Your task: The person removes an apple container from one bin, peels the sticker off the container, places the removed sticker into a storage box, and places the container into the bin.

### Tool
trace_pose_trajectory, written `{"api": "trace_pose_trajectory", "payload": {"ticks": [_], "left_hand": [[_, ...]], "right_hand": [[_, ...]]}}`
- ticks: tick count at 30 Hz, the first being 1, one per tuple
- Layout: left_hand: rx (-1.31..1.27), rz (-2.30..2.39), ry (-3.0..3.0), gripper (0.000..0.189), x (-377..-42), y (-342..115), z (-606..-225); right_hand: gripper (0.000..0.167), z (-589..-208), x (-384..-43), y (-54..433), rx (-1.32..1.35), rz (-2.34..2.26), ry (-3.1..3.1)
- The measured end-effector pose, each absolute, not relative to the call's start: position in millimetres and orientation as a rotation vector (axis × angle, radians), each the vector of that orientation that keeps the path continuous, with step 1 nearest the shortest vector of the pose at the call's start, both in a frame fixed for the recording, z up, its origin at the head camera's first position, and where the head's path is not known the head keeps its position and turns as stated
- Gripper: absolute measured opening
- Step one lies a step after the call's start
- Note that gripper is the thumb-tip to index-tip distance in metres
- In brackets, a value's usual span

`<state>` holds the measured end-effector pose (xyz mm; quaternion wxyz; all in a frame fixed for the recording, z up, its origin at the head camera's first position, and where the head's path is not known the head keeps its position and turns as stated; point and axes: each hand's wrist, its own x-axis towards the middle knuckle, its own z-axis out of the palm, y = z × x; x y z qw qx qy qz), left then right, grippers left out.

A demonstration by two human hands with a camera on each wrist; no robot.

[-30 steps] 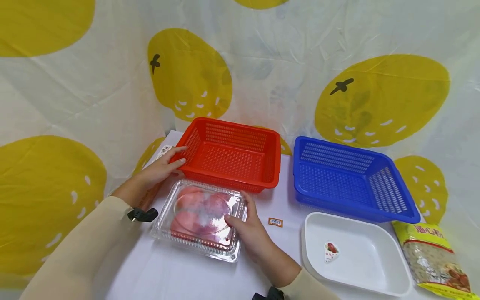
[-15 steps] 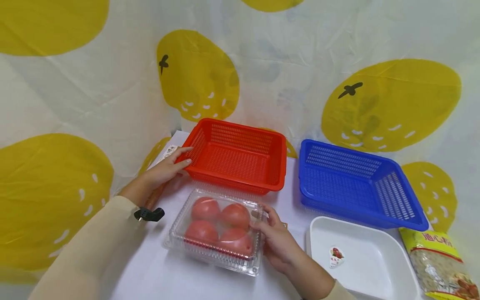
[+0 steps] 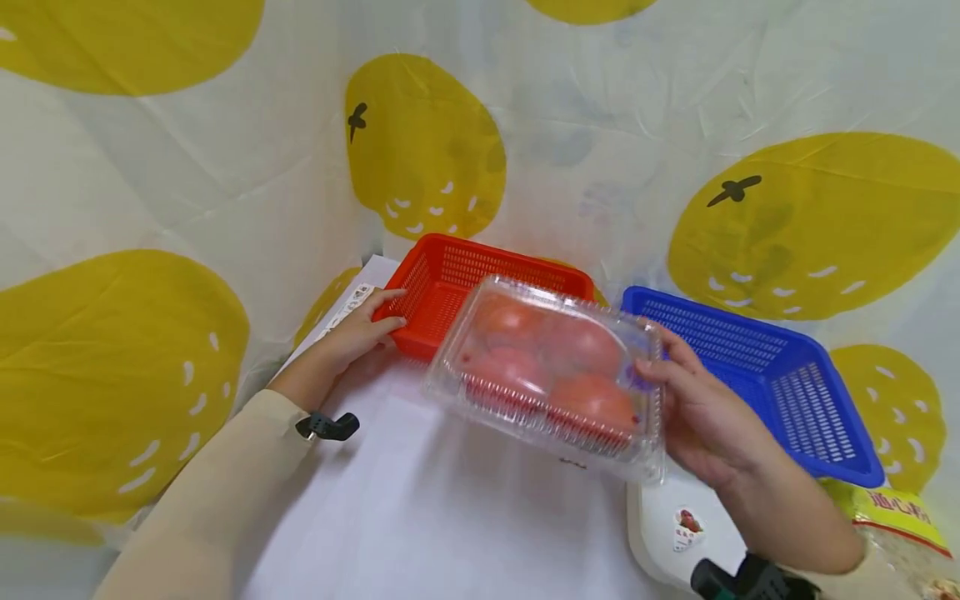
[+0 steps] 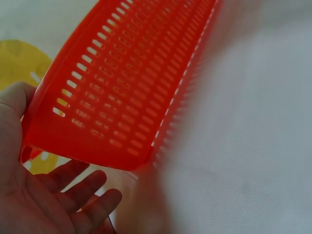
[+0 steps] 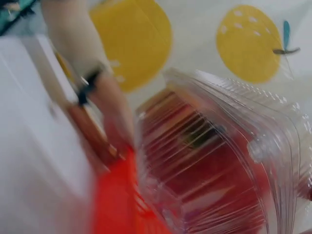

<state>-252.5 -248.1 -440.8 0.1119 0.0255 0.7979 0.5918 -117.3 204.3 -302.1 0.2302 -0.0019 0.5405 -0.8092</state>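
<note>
My right hand (image 3: 712, 408) grips the right edge of a clear plastic clamshell box (image 3: 645, 454), thumb on top. Several red tomatoes (image 3: 592, 400) show through its lid, and red fruit fills the box in the blurred right wrist view. It is lifted, overlapping the front of the red basket (image 3: 420, 317) in the head view. My left hand (image 3: 360, 333) holds that basket by its left front corner. In the left wrist view the thumb hooks over the rim of the red basket (image 4: 97, 146), while the other fingers of my left hand (image 4: 44, 195) spread outside below it.
A blue basket (image 3: 817, 400) stands at the right, partly behind my right forearm. In front of it is a white tray (image 3: 652, 533) with a strawberry sticker. A yellow-topped food bag (image 3: 900, 508) lies at far right. A fruit-print cloth (image 3: 585, 167) hangs behind.
My right hand has raised the clamshell box off the table and carried it right and up, in front of the red basket. My left hand stays at the basket's corner. The head view has shifted left.
</note>
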Motion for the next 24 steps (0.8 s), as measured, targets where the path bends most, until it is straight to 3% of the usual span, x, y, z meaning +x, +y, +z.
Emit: {"api": "trace_pose_trajectory", "payload": {"ticks": [8,15,24], "left_hand": [[0.062,1.775,2.288,0.067,-257.1,-244.6,-443.0],[-0.003,1.725,2.274,0.068,-252.8,-239.8,-452.6],[-0.009,1.744,2.261,0.068,-256.0,-249.4,-447.9]], "right_hand": [[0.065,-270.3,-209.2,191.9,0.128,-2.142,1.647],[0.062,-312.7,-276.3,170.9,0.233,-2.035,1.720],[0.045,-347.2,-323.3,136.2,0.359,-1.971,1.826]]}}
